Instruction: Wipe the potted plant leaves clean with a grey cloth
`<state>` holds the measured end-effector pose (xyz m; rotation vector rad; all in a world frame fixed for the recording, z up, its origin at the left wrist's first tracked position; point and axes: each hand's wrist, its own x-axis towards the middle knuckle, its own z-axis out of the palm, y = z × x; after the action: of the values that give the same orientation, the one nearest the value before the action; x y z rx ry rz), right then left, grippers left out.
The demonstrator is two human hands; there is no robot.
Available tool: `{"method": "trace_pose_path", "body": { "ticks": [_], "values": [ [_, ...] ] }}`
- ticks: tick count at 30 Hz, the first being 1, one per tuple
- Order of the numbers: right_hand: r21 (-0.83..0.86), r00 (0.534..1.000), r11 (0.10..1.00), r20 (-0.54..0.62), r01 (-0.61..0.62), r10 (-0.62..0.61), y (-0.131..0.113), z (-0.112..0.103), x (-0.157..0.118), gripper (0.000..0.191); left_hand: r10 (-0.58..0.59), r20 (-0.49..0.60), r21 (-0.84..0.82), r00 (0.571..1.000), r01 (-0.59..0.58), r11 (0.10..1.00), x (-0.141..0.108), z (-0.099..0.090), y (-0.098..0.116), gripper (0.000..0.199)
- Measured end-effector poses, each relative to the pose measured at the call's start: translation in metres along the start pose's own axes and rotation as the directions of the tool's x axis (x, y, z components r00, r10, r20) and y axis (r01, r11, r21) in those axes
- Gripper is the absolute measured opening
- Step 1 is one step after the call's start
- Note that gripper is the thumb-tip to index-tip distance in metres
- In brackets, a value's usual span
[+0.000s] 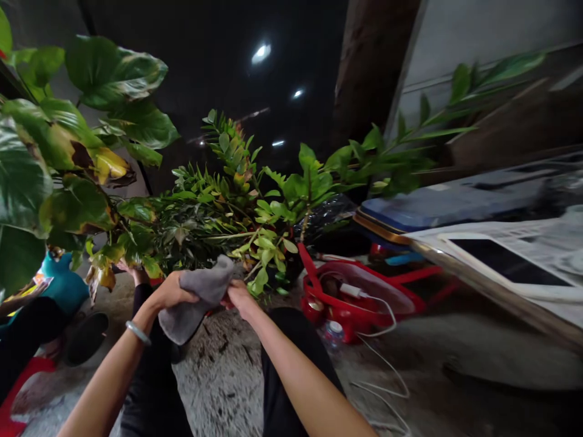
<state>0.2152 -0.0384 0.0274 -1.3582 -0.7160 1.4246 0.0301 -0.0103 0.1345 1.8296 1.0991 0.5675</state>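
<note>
My left hand (170,292), with a pale bangle (138,332) at the wrist, is closed around a bunched grey cloth (207,285). Part of the cloth hangs below the palm, and another part sticks up toward the plants. My right hand (241,298) is closed at the cloth's right edge. Its fingertips are partly hidden, so I cannot tell what they pinch. Just beyond both hands stand leafy green plants (268,243), several leaves yellowed or brown. Dark crumbs lie on the rough grey floor (218,376) between my black-clad legs.
Large-leaved foliage (77,145) fills the left side. Lower left are a teal object (68,282) and a dark round bowl (86,338). On the right, a red bag (350,318) holds a white charger (353,291) with a trailing cable. Beyond it is a tablet (505,261) on a table.
</note>
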Motion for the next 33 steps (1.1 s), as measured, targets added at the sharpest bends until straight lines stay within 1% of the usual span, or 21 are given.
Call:
{"method": "trace_pose_path", "body": {
  "ticks": [2, 4, 5, 7, 9, 10, 12, 13, 15, 17, 19, 20, 21, 23, 24, 25, 26, 27, 29, 31, 33],
  "values": [
    [-0.009, 1.000, 1.000, 0.002, -0.001, 0.001, -0.001, -0.002, -0.001, 0.021, 0.011, -0.007, -0.118, 1.000, -0.012, 0.993, -0.012, -0.012, 0.014, 0.041],
    [-0.003, 1.000, 1.000, 0.009, 0.009, -0.009, -0.002, -0.002, -0.002, 0.016, 0.079, -0.184, -0.210, 0.980, -0.117, 0.971, -0.013, -0.034, 0.038, 0.046],
    [0.003, 1.000, 1.000, 0.012, 0.018, -0.018, -0.003, -0.002, -0.004, 0.014, 0.109, -0.308, -0.237, 0.945, -0.187, 0.953, -0.010, -0.046, 0.048, 0.046],
    [0.015, 0.999, 0.999, 0.017, 0.038, -0.038, -0.004, 0.000, -0.006, 0.013, 0.114, -0.546, -0.251, 0.830, -0.292, 0.923, 0.002, -0.063, 0.059, 0.046],
    [0.023, 0.999, 0.998, 0.016, 0.052, -0.052, -0.004, 0.002, -0.007, 0.015, 0.064, -0.693, -0.212, 0.718, -0.287, 0.934, 0.013, -0.065, 0.050, 0.048],
    [0.026, 0.998, 0.998, 0.014, 0.055, -0.056, -0.004, 0.004, -0.006, 0.015, 0.035, -0.711, -0.183, 0.702, -0.234, 0.955, 0.015, -0.059, 0.039, 0.049],
    [0.026, 0.998, 0.998, 0.010, 0.054, -0.054, -0.003, 0.005, -0.005, 0.015, -0.020, -0.632, -0.117, 0.774, -0.070, 0.991, 0.009, -0.040, 0.012, 0.048],
    [0.024, 0.999, 0.998, 0.007, 0.050, -0.051, -0.003, 0.006, -0.004, 0.014, -0.058, -0.508, -0.089, 0.860, 0.014, 0.996, 0.002, -0.028, 0.000, 0.046],
    [0.017, 0.999, 0.999, 0.003, 0.042, -0.042, -0.002, 0.006, -0.003, 0.017, -0.098, -0.245, -0.086, 0.964, 0.079, 0.993, -0.018, -0.012, -0.015, 0.041],
    [0.012, 0.999, 0.999, 0.003, 0.035, -0.035, -0.002, 0.005, -0.003, 0.021, -0.080, -0.111, -0.128, 0.991, 0.065, 0.990, -0.036, -0.010, -0.013, 0.041],
    [0.015, 0.999, 0.999, 0.003, 0.036, -0.036, -0.003, 0.004, -0.004, 0.020, -0.026, -0.224, -0.192, 0.974, -0.018, 0.981, -0.044, -0.027, 0.003, 0.044],
    [0.019, 0.999, 0.999, 0.002, 0.040, -0.040, -0.004, 0.004, -0.005, 0.017, 0.000, -0.360, -0.224, 0.933, -0.086, 0.971, -0.042, -0.041, 0.012, 0.046],
    [0.023, 0.999, 0.999, -0.001, 0.048, -0.048, -0.005, 0.004, -0.006, 0.015, 0.008, -0.512, -0.250, 0.859, -0.159, 0.955, -0.037, -0.055, 0.021, 0.048],
    [0.030, 0.998, 0.998, -0.009, 0.062, -0.061, -0.007, 0.005, -0.008, 0.013, -0.045, -0.764, -0.283, 0.644, -0.270, 0.920, -0.021, -0.078, 0.029, 0.055],
    [0.031, 0.998, 0.997, -0.013, 0.065, -0.065, -0.008, 0.006, -0.008, 0.014, -0.098, -0.832, -0.292, 0.546, -0.280, 0.915, -0.013, -0.084, 0.028, 0.059],
    [0.031, 0.998, 0.997, -0.016, 0.067, -0.067, -0.009, 0.006, -0.008, 0.014, -0.142, -0.864, -0.295, 0.482, -0.258, 0.920, -0.007, -0.084, 0.022, 0.061],
    [0.030, 0.998, 0.997, -0.017, 0.067, -0.067, -0.009, 0.007, -0.008, 0.014, -0.174, -0.870, -0.293, 0.461, -0.201, 0.935, -0.004, -0.080, 0.014, 0.061],
    [0.028, 0.998, 0.997, -0.018, 0.066, -0.066, -0.009, 0.008, -0.008, 0.014, -0.195, -0.855, -0.286, 0.480, -0.123, 0.950, -0.005, -0.071, 0.003, 0.058],
    [0.023, 0.998, 0.998, -0.016, 0.065, -0.064, -0.008, 0.008, -0.007, 0.014, -0.225, -0.765, -0.253, 0.604, 0.040, 0.967, -0.018, -0.045, -0.022, 0.049],
    [0.017, 0.998, 0.998, -0.011, 0.065, -0.065, -0.005, 0.006, -0.006, 0.014, -0.293, -0.581, -0.258, 0.759, 0.169, 0.951, -0.043, -0.019, -0.039, 0.039],
    [0.011, 0.998, 0.998, -0.002, 0.069, -0.069, -0.003, 0.004, -0.006, 0.015, -0.331, -0.413, -0.325, 0.848, 0.203, 0.924, -0.068, -0.007, -0.041, 0.037]
  ]
}}
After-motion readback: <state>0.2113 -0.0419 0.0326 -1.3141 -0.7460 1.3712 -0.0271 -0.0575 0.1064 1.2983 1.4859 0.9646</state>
